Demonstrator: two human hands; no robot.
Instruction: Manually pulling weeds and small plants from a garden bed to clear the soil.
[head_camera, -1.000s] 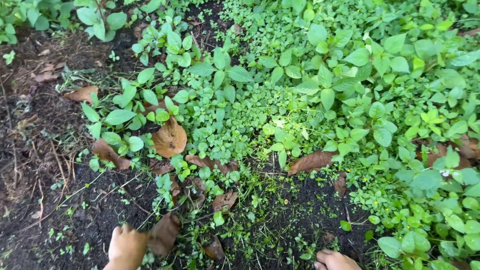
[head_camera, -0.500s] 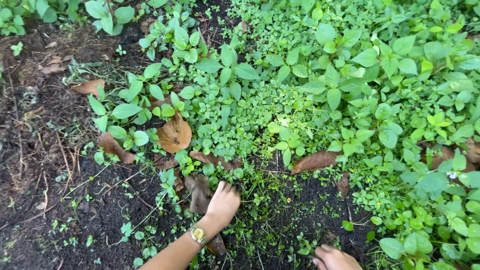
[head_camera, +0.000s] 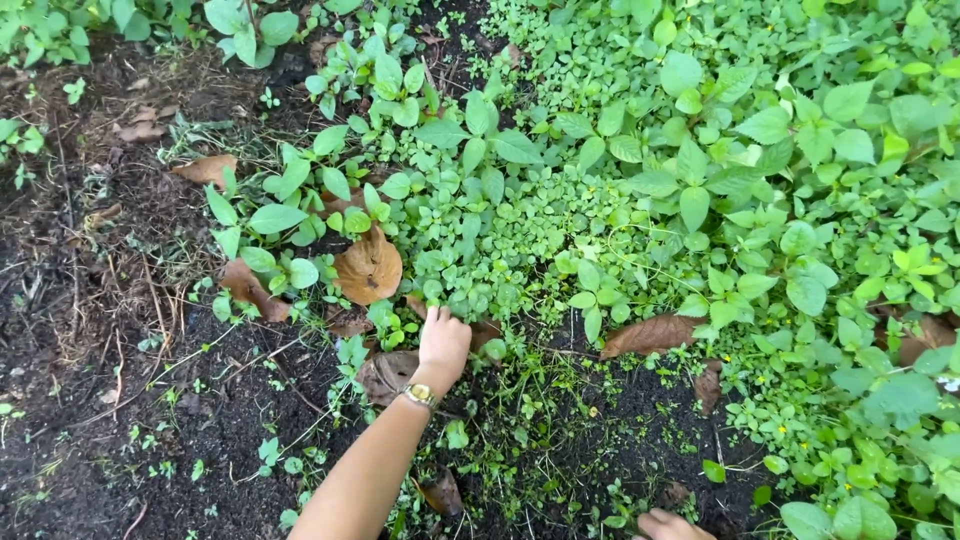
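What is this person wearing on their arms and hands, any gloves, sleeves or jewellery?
No gloves: both hands are bare. The left hand has a gold-coloured wristwatch with a round face on its wrist, and the forearm behind it is bare, with no sleeve in view. Only the knuckles of the right hand show at the bottom edge, so nothing worn can be made out there.

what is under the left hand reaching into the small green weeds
Under the left hand lie low small-leaved green weeds and a dry brown leaf on dark soil. The fingertips are buried, so any grip is hidden.
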